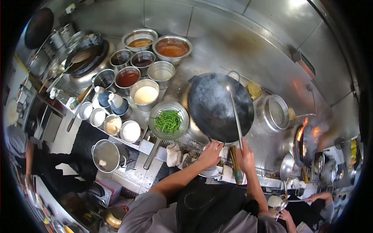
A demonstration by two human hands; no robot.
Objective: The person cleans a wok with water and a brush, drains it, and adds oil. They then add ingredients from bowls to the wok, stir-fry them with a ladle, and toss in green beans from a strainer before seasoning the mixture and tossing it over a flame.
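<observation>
A black wok [211, 116] sits on the burner in front of me, with smoke rising from its far left side. My left hand [210, 156] is closed at the near rim of the wok, by its handle; the hand partly hides the grip. In my right hand [245, 157] is the long handle of a ladle [234, 105], whose head rests toward the far side of the wok. Green beans [168, 121] lie in a perforated strainer [180, 133] left of the wok. A bamboo brush [236, 165] stands between my hands.
Bowls of sauce [172, 47] and several seasoning tubs [130, 131] stand to the left. A metal pot [274, 113] is right of the wok; flames [302, 132] rise at another burner. A stockpot [106, 155] stands lower left. Other people [316, 206] work on both sides.
</observation>
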